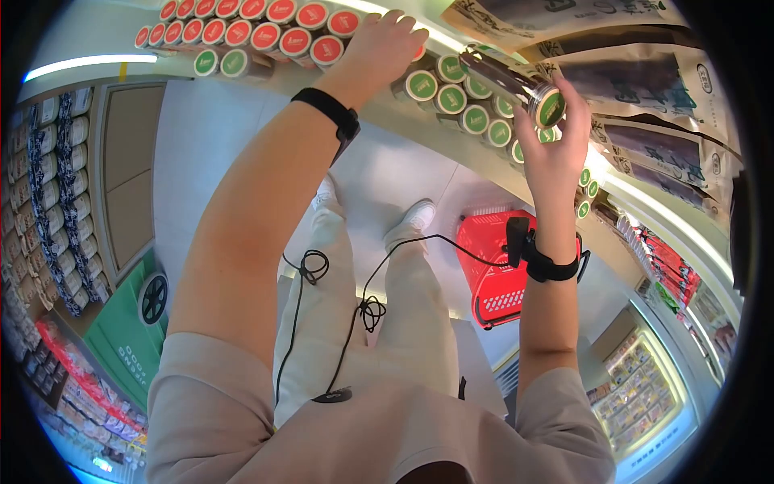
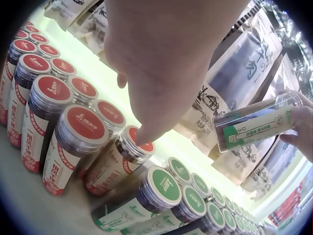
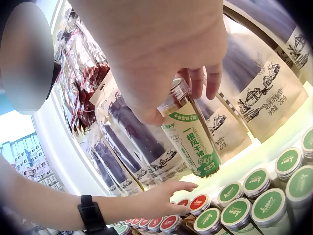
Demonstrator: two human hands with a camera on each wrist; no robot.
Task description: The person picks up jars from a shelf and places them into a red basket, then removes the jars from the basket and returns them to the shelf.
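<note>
My right hand (image 1: pixel 556 137) grips a clear jar of dried meat sticks (image 3: pixel 190 134) with a green lid and a white-and-green label. The jar is tilted, above the shelf's green-lidded jars (image 1: pixel 474 119), and my fingers and thumb wrap it near the lid. My left hand (image 1: pixel 377 50) reaches over the end of the red-lidded jars (image 1: pixel 266 36), its fingers extended. In the left wrist view a fingertip lies at the lid of the last red-lidded jar (image 2: pixel 110 166), beside the first green-lidded one (image 2: pixel 164 186).
Kraft pouches with dark windows (image 3: pixel 266 85) stand behind the jars. Two green-lidded jars (image 1: pixel 234 63) sit in front of the red rows. A red shopping basket (image 1: pixel 496 266) is on the floor below the shelf. Black cables (image 1: pixel 371 310) hang across my legs.
</note>
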